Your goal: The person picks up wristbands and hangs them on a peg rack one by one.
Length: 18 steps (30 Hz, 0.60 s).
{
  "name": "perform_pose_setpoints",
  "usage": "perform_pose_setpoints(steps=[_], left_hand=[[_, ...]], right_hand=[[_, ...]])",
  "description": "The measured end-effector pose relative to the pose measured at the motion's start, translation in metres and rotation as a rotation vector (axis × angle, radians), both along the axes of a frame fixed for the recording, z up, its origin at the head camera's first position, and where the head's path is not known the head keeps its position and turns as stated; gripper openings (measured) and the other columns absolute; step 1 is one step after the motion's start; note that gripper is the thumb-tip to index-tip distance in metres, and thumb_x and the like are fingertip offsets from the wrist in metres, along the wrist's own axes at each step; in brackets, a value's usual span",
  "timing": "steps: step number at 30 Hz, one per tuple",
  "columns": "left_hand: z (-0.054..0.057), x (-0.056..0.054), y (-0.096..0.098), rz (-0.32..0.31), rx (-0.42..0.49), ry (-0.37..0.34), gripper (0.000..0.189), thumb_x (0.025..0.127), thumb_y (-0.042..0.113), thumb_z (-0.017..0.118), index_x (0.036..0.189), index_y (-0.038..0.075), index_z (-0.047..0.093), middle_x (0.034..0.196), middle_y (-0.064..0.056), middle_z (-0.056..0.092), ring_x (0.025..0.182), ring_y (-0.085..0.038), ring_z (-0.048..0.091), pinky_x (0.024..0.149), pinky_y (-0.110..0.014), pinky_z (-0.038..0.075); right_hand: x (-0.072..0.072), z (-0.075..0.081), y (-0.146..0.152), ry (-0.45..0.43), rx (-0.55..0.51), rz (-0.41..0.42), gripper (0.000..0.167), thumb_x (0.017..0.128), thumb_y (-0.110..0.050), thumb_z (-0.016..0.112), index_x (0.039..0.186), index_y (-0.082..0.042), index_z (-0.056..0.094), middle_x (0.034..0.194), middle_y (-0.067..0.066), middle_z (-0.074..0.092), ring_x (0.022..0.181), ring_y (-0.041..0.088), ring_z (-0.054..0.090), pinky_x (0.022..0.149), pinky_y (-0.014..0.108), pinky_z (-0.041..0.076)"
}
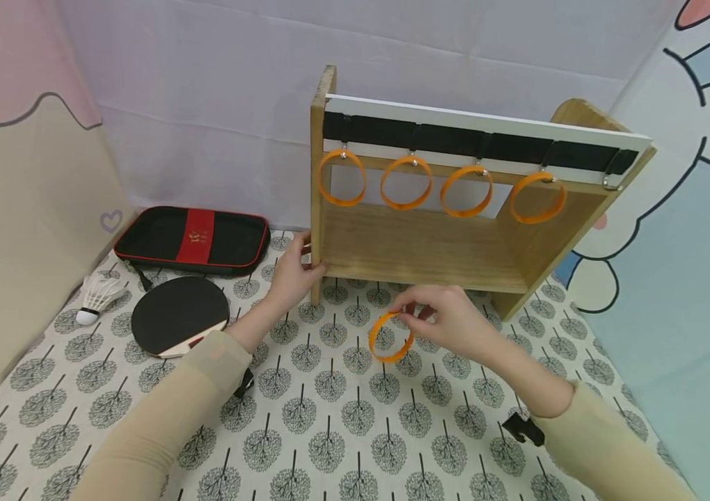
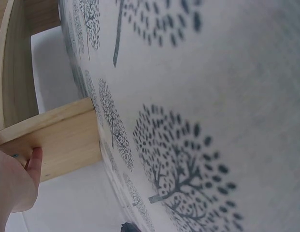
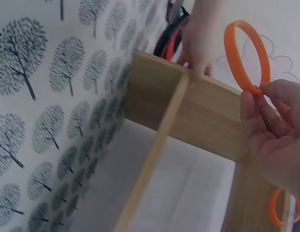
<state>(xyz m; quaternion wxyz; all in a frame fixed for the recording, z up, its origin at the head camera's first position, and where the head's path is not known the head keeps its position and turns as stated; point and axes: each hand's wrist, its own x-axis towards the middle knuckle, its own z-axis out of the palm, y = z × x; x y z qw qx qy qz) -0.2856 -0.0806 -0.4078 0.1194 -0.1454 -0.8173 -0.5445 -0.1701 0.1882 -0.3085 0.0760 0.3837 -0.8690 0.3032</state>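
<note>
My right hand (image 1: pixel 455 321) pinches an orange ring (image 1: pixel 386 359) between thumb and fingertips, above the cloth in front of a wooden rack (image 1: pixel 417 240). In the right wrist view the pinched ring (image 3: pixel 231 50) stands up from the fingertips. My left hand (image 1: pixel 292 277) holds the front edge of the rack's left side panel (image 1: pixel 316 209), low down, its thumb at the edge and other fingers partly hidden behind the panel. Several more orange rings, one of them the leftmost ring (image 1: pixel 344 203), hang from hooks along the rack's top bar (image 1: pixel 486 125). The rightmost hook (image 1: pixel 610 184) carries no ring.
Left of the rack lie a black case with a red band (image 1: pixel 198 236), a table tennis paddle (image 1: pixel 179 314) and a shuttlecock (image 1: pixel 98 296). A tree-patterned cloth (image 1: pixel 330 417) covers the table. Printed curtains (image 1: pixel 674 313) stand at the back and sides.
</note>
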Motion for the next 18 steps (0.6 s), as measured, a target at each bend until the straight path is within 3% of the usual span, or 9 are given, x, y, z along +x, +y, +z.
perform_pose_setpoints(steps=[12, 18], left_hand=[[-0.001, 0.0, -0.001, -0.002, -0.002, 0.0, 0.065, 0.085, 0.013, 0.065, 0.143, 0.01, 0.034, 0.14, -0.01, 0.044, 0.123, -0.026, 0.049, 0.091, -0.034, 0.055], [-0.001, -0.001, 0.0, -0.004, 0.003, -0.005, 0.066, 0.085, 0.012, 0.065, 0.143, 0.01, 0.034, 0.14, -0.011, 0.044, 0.123, -0.027, 0.049, 0.091, -0.034, 0.055]], right_hand=[[0.01, 0.05, 0.032, 0.225, -0.048, 0.044, 0.03, 0.075, 0.009, 0.072, 0.095, -0.013, 0.069, 0.095, -0.003, 0.068, 0.076, 0.002, 0.06, 0.063, 0.012, 0.054], [0.013, 0.075, 0.053, 0.319, -0.11, -0.009, 0.035, 0.068, 0.016, 0.073, 0.091, -0.009, 0.07, 0.092, 0.001, 0.069, 0.079, 0.0, 0.058, 0.068, 0.011, 0.052]])
